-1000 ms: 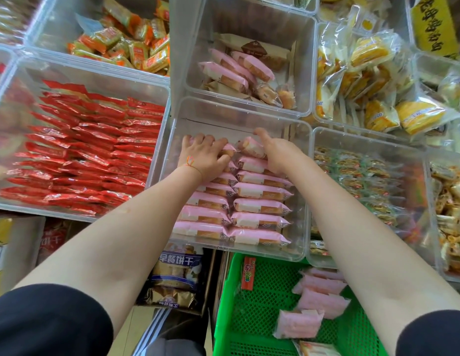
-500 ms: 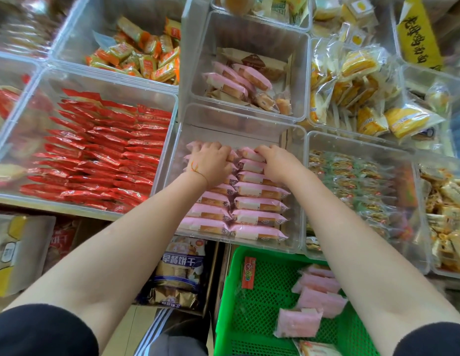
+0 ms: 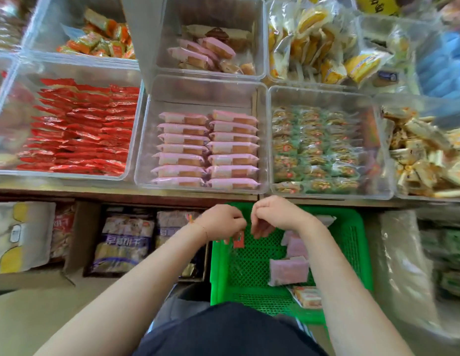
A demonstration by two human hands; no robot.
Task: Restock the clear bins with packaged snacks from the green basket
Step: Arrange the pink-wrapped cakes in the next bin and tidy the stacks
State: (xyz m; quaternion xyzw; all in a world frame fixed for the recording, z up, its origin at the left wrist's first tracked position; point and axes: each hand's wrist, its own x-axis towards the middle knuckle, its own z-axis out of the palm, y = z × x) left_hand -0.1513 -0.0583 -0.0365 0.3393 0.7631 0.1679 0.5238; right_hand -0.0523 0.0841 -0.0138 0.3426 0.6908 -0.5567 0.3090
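Both hands over basket now. Left hand fingers curled, seems to pinch small red tag — can't tell for sure. Right hand loosely curled, nothing held. Pink packs lie loose in basket, right side. Pink bin has two neat rows, room at back. Tip: grab several packs flat, same way up, slot behind back row. Vs 0.5 s ago: hands were in bin squaring rows; now pulled back to basket.
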